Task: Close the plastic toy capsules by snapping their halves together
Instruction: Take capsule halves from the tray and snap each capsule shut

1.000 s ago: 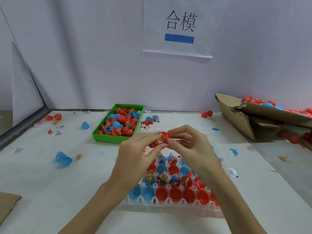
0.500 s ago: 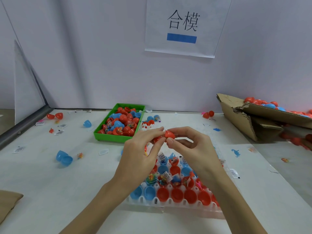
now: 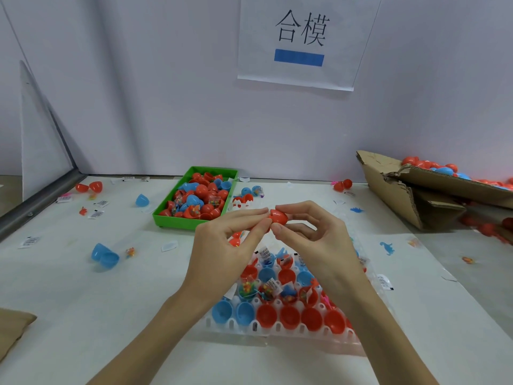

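While rows of open red and blue halves wait in the clear tray at the near edge of the surface, a person works on one red capsule held just above it. Several tray cups hold small toys and remain uncapped, so most of the job appears unfinished; a green bin farther back holds a heap of capsules. Fingertips of the left hand and right hand meet around the capsule, each pinching one side, seemingly pressing its halves together.
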Demonstrator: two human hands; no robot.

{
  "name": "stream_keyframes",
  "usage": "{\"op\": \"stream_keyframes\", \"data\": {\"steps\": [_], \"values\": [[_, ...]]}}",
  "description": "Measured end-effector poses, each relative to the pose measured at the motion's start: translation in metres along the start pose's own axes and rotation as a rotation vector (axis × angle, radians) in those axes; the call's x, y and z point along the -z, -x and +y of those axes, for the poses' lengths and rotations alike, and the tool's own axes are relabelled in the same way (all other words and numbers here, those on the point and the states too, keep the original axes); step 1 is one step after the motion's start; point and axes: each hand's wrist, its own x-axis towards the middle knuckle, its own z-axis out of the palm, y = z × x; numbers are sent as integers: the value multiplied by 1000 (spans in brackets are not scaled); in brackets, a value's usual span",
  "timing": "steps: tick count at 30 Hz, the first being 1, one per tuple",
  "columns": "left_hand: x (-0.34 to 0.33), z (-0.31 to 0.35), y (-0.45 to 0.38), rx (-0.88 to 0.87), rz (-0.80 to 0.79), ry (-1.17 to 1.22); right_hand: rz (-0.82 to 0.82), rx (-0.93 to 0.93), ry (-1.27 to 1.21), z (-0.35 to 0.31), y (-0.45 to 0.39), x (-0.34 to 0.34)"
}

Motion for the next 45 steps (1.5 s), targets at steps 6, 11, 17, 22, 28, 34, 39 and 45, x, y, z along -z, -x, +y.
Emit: {"op": "stream_keyframes", "data": {"steps": [6, 11, 17, 22, 28, 34, 39, 45], "values": [[3, -3, -4, 131, -12, 164, -5, -4, -23, -3, 1, 0], [8, 1, -8, 222, 26, 319, -36, -11, -60, -6, 2, 0], [10, 2, -10, 172, 27, 236, -12, -7, -38, -7, 2, -3], [7, 0, -5, 42, -10, -13, 0, 23, 38, -4, 3, -5], [6, -1, 0, -152, -20, -236, -30, 5, 29, -3, 4, -4], [5, 3, -2, -97, 29, -141, -41, -41, -32, -3, 3, -2], [9, 3, -5, 61, 28, 39, -47, -51, -71, -6, 2, -4], [9, 5, -5, -6, -14, -3, -35, -55, -72, -4, 5, -5]]}}
